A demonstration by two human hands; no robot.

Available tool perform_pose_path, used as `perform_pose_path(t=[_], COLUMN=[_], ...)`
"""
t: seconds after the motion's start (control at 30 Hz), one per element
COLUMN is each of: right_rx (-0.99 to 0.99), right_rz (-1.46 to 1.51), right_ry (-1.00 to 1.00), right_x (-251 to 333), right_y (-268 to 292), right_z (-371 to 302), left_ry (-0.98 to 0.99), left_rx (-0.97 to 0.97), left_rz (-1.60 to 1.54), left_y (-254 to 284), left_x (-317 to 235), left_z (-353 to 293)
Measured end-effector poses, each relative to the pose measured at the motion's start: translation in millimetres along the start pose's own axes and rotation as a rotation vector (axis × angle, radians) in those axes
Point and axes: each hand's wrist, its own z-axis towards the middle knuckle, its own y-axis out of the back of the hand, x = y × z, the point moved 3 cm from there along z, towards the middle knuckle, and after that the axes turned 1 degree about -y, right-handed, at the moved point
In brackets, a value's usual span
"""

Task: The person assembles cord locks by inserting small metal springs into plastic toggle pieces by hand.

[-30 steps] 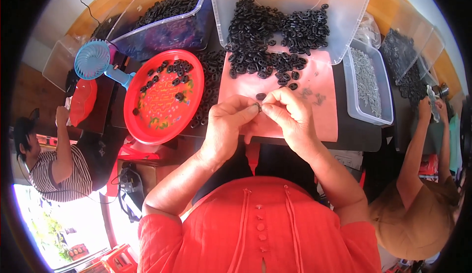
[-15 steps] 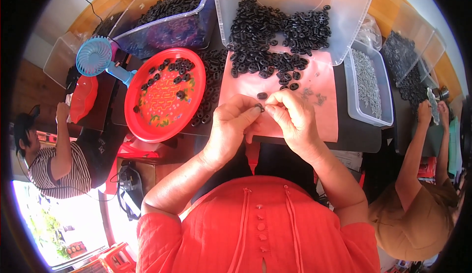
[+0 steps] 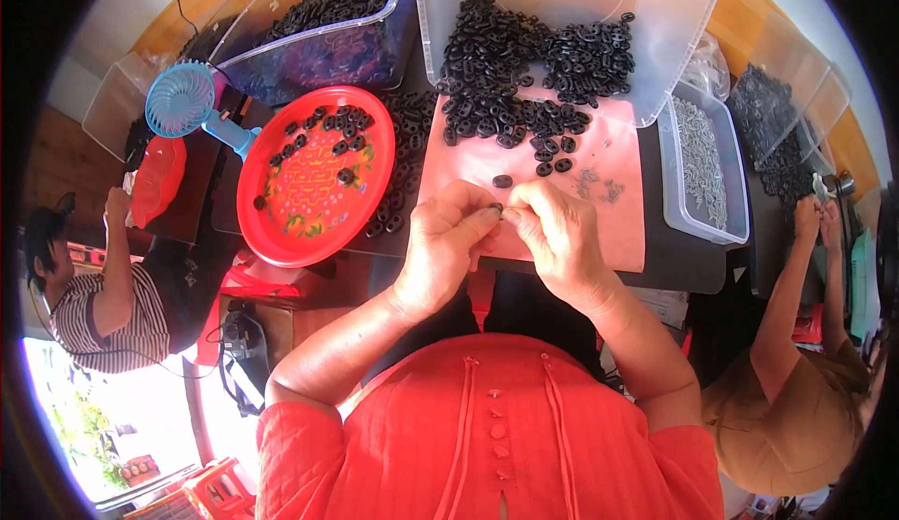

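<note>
Above the near part of a pink sheet, both my hands meet with their fingertips close together. Thumb and forefinger of my left hand are closed on a small black oval piece, mostly covered by the fingers. My right hand pinches right beside that piece; whatever is in its fingertips is too small or hidden to name. Just beyond the fingers lies a loose black oval piece. Farther back, a heap of black two-holed oval pieces spills from a clear tipped bin. Small metal screws are scattered on the sheet.
Left stands a red round tray with several black pieces, next to a blue handheld fan. A clear box of metal screws is on the right. Behind the tray is a full bin. Co-workers sit at both sides.
My right fingertips have come slightly nearer the black piece in my left hand. At the right, the co-worker's hands have drawn together. The view has shifted a little.
</note>
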Motion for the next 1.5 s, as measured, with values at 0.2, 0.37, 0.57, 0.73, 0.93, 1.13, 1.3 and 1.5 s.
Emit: perform_pose_path(t=[0.2,0.37,0.57,0.73,0.93,1.13,1.3,1.5], right_rx=[-0.063,-0.053,-0.110,-0.071,-0.045,-0.041,0.036,0.120], right_rz=[0.097,0.183,0.111,0.024,0.018,0.024,0.189,-0.456], right_ry=[-0.147,-0.171,-0.127,-0.063,-0.041,0.033,-0.225,-0.007], right_x=[-3.5,-2.6,-0.8,-3.9,-1.8,1.9,-7.2,-15.1], right_y=[-11.8,-7.3,-1.6,-1.4,-4.0,-9.6,-4.5,-9.3], right_z=[-5.7,-2.9,-7.0,-6.8,-11.1,-12.7,-8.1,29.4], left_ry=[-0.034,0.016,0.013,0.012,-0.006,-0.105,-0.046,0.006], left_rx=[-0.023,-0.055,-0.032,-0.011,0.028,0.022,-0.005,-0.128], left_rz=[-0.002,0.000,-0.008,0.015,0.069,0.152,0.019,-0.267], left_y=[-2.9,-1.9,-2.0,-1.7,1.5,-0.9,1.6,8.4], left_x=[0.8,-3.5,-1.0,0.3,0.2,3.1,2.9,2.5], left_z=[-0.4,0.2,2.3,1.9,-3.6,-4.1,-4.8,-1.7])
